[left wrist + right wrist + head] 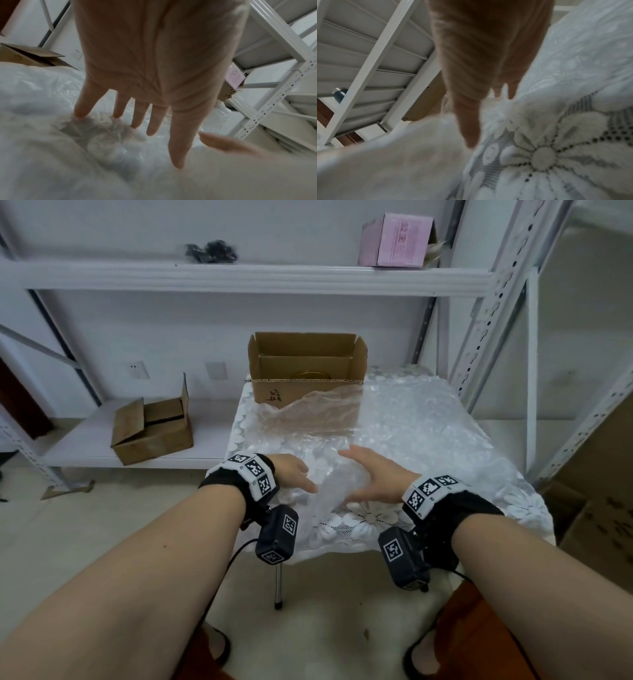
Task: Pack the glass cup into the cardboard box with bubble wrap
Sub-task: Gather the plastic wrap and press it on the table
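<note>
A sheet of bubble wrap lies over the table, and part of it is bunched into a bundle near the front edge. A greyish round shape shows dimly through the bundle; I cannot tell whether it is the glass cup. My left hand touches the bundle's left side with straight, spread fingers. From the right, my right hand lies against it with fingers extended. The open cardboard box stands at the table's far edge, with something round and golden inside.
The small table has a white lace cloth. White metal shelving stands behind and to the right. A second brown box sits on the low shelf, a pink box above. Brown cartons stand at the right.
</note>
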### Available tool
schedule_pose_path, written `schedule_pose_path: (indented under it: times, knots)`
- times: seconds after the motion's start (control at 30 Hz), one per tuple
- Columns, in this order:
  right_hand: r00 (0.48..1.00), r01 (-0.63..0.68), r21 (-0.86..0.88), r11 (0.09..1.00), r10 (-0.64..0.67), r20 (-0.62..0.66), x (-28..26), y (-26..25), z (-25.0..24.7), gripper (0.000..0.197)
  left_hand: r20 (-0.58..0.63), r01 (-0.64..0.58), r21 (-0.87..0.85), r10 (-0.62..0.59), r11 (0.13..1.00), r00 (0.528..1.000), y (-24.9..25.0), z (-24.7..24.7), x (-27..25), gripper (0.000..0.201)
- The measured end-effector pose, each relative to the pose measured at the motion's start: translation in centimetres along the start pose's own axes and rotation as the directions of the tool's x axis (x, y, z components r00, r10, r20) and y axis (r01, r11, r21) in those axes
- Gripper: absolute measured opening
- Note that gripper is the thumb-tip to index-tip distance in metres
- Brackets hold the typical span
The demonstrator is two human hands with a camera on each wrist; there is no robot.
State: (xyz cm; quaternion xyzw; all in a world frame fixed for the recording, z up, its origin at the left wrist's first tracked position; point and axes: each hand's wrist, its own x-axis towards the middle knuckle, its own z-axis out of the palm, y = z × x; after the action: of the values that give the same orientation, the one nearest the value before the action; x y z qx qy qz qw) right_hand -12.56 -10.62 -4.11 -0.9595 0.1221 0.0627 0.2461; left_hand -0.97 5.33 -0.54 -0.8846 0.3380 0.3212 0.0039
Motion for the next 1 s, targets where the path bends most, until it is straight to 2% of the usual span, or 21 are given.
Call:
schedule_pose_path:
  times: [0.07, 0.13, 0.2, 0.27, 0.37, 0.47, 0.53, 0.57, 0.67, 0.73, 0.8, 0.87, 0.9, 0.93, 1.0]
  knots:
    - [0.968, 0.07, 0.121, 0.99, -0.038, -0.248, -0.1, -0.4, 0.1, 0.069, -0.01, -0.019, -0.031, 0.019, 0.999, 1.0, -0.1, -0.2, -0.2, 0.06]
    - [0.932, 0.086, 0.072, 0.994, -0.055, -0.358, 0.0, -0.9, 0.2, 0.06, -0.006, -0.023, -0.113, 0.022, 0.993, 1.0, -0.3, -0.4, -0.8, 0.063]
    - [0.937, 0.065, 0.07, 0.995, -0.036, -0.347, 0.4, -1.0, 0.4, 0.05, 0.002, -0.024, -0.24, 0.025, 0.971, 1.0, -0.9, -0.4, -0.9, 0.069]
    - [0.924, 0.005, 0.242, 0.97, 0.088, -0.373, 1.3, -0.2, 0.4, 0.04, 0.023, -0.012, -0.431, 0.024, 0.902, 0.999, -2.1, -0.3, -0.9, 0.078]
    - [0.884, -0.054, 0.607, 0.793, 0.321, -0.34, 2.1, 1.2, 0.2, 0.011, 0.045, 0.0, -0.604, 0.034, 0.797, 0.998, -4.0, -0.2, -1.0, 0.086]
    - [0.873, -0.093, 0.761, 0.642, 0.42, -0.248, 2.4, 1.6, -0.4, 0.036, -0.001, -0.045, -0.714, 0.062, 0.699, 0.998, -5.6, -0.3, -1.5, 0.11]
    - [0.854, -0.104, 0.796, 0.596, 0.464, -0.236, 2.4, 1.3, -0.8, 0.044, -0.05, -0.072, -0.808, 0.054, 0.585, 0.997, -6.8, -0.4, -2.0, 0.116]
    - [0.835, -0.108, 0.812, 0.574, 0.495, -0.239, 2.8, 1.2, -0.8, 0.043, -0.063, -0.082, -0.868, 0.055, 0.49, 0.996, -7.4, -0.2, -2.1, 0.115]
    - [0.76, -0.137, 0.837, 0.529, 0.598, -0.254, 3.4, 1.0, -0.8, 0.038, -0.094, -0.121, -0.986, 0.213, 0.119, 0.972, -8.7, 0.2, -2.7, 0.117]
    - [0.711, -0.166, 0.84, 0.516, 0.653, -0.261, 3.9, 1.0, -0.8, 0.036, -0.131, -0.134, -0.991, 0.248, -0.005, 0.96, -9.1, 0.5, -2.3, 0.118]
    - [0.684, -0.196, 0.843, 0.5, 0.686, -0.248, 4.0, 1.0, -1.0, 0.031, -0.178, -0.16, -0.981, 0.191, -0.105, 0.965, -9.5, 0.6, -1.5, 0.117]
    - [0.721, -0.236, 0.815, 0.53, 0.658, -0.219, 4.3, 1.3, -1.0, 0.026, -0.231, -0.202, -0.955, 0.12, -0.215, 0.965, -9.5, 0.6, -0.8, 0.115]
    - [0.732, -0.239, 0.801, 0.548, 0.644, -0.223, 4.4, 1.5, -0.9, 0.026, -0.24, -0.213, -0.948, 0.091, -0.237, 0.966, -9.3, 0.6, -0.5, 0.113]
    - [0.718, -0.228, 0.8, 0.556, 0.65, -0.247, 4.3, 1.5, -0.8, 0.027, -0.237, -0.22, -0.952, 0.058, -0.212, 0.97, -8.9, 0.6, -0.4, 0.108]
    - [0.654, -0.18, 0.816, 0.549, 0.687, -0.318, 4.1, 1.5, -0.6, 0.021, -0.232, -0.232, -0.972, -0.007, -0.04, 0.973, -8.1, 0.8, 0.2, 0.089]
